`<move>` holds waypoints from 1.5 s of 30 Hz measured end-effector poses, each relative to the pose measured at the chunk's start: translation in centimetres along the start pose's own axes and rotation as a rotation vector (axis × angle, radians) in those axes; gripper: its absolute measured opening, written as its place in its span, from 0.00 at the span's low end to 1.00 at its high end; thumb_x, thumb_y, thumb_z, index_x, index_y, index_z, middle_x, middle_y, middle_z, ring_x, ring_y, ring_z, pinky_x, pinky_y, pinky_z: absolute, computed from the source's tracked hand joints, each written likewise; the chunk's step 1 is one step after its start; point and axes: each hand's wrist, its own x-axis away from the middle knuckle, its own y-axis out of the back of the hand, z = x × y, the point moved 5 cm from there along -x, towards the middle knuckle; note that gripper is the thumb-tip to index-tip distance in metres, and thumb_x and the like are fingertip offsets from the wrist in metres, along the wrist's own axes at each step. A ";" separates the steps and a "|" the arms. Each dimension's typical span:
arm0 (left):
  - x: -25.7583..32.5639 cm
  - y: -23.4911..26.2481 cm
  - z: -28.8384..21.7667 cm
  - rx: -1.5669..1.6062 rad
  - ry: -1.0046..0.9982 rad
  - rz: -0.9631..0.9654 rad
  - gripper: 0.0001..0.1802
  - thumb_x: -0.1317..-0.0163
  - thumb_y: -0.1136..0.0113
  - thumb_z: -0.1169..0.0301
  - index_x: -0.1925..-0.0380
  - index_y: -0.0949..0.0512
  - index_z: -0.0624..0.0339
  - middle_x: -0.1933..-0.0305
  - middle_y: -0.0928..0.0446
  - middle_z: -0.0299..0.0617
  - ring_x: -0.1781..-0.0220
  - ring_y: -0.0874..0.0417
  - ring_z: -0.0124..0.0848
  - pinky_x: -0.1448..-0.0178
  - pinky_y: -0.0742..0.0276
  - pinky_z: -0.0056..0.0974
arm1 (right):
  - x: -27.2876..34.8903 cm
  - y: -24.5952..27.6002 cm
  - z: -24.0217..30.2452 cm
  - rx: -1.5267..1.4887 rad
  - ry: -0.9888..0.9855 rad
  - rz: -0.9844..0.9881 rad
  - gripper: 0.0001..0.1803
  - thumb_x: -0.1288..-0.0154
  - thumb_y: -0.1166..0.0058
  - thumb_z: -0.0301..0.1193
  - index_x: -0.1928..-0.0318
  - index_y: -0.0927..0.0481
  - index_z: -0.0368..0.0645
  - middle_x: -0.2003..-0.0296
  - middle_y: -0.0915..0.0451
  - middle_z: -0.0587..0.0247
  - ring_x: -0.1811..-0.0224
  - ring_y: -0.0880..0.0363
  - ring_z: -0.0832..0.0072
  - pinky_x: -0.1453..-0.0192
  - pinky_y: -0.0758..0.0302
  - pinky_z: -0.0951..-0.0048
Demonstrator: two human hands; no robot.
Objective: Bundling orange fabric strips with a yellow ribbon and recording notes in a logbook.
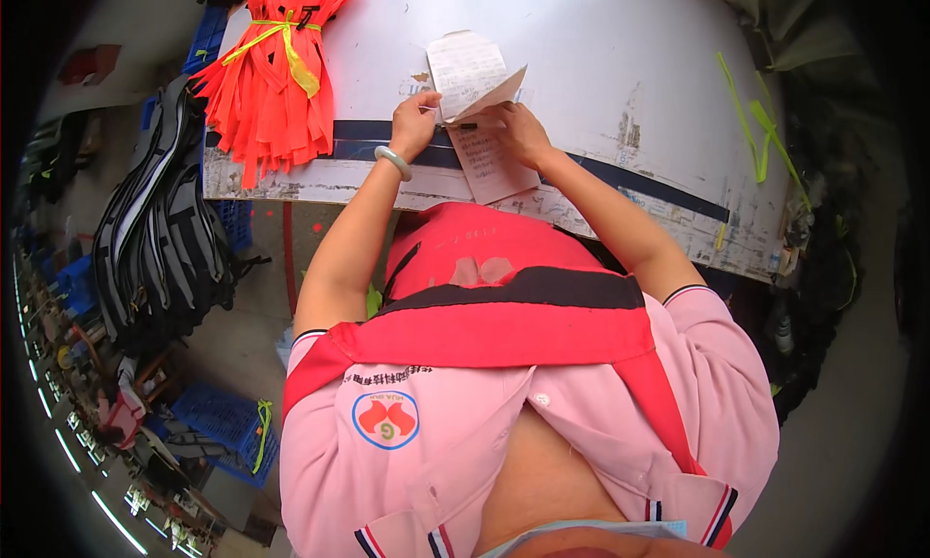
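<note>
A small notepad (pixel 468 66) with handwritten pages lies at the near edge of the white table, its upper pages folded away from me. My left hand (pixel 415 124) has its fingers closed at the pad's left edge, and a pale bangle circles that wrist. My right hand (pixel 523 135) grips the right side of the pad, where a page (pixel 492 93) stands raised and tilted. Its fingertips are partly hidden behind that paper. Below the hands, the lower written sheet (pixel 492 164) hangs toward the table's front edge, with a small dark clip or binding at its top.
A bundle of orange-red strips (pixel 281 83) tied with yellow ribbon lies on the table (pixel 620 35) at the left. Yellow-green strips (pixel 760 137) lie at the right. Grey-and-black strap-like pieces (pixel 160 238) hang at the left, above a blue crate (pixel 228 427) on the floor.
</note>
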 end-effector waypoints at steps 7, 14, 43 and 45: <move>3.0 -1.0 -2.1 -0.148 -0.146 0.046 0.23 0.46 0.38 0.76 0.47 0.23 0.60 0.53 0.20 0.44 0.53 0.20 0.33 0.49 0.24 0.35 | -2.7 -0.5 0.6 -0.046 -0.079 0.163 0.14 0.42 0.45 0.31 0.54 0.18 0.45 0.53 0.22 0.53 0.47 0.25 0.55 0.43 0.28 0.59; -1.1 -0.9 0.6 0.250 0.204 -0.017 0.12 0.38 0.38 0.69 0.60 0.17 0.67 0.68 0.17 0.38 0.67 0.19 0.26 0.59 0.23 0.31 | -2.3 -2.3 0.8 0.181 0.103 0.228 0.13 0.46 0.40 0.33 0.58 0.18 0.46 0.58 0.22 0.55 0.51 0.25 0.56 0.46 0.27 0.60; -0.9 -2.2 2.5 0.037 0.208 0.007 0.13 0.46 0.33 0.63 0.68 0.16 0.62 0.73 0.17 0.43 0.73 0.19 0.29 0.63 0.24 0.35 | -2.0 -6.5 4.6 -0.064 0.363 0.171 0.10 0.44 0.43 0.27 0.60 0.23 0.44 0.60 0.22 0.55 0.54 0.25 0.54 0.49 0.27 0.57; -0.9 -2.4 3.1 0.138 0.291 0.049 0.13 0.44 0.34 0.64 0.67 0.16 0.64 0.72 0.17 0.39 0.72 0.21 0.26 0.63 0.25 0.33 | -1.2 -6.6 4.5 -0.050 0.217 0.311 0.11 0.41 0.45 0.26 0.57 0.25 0.42 0.61 0.21 0.52 0.55 0.24 0.52 0.49 0.27 0.57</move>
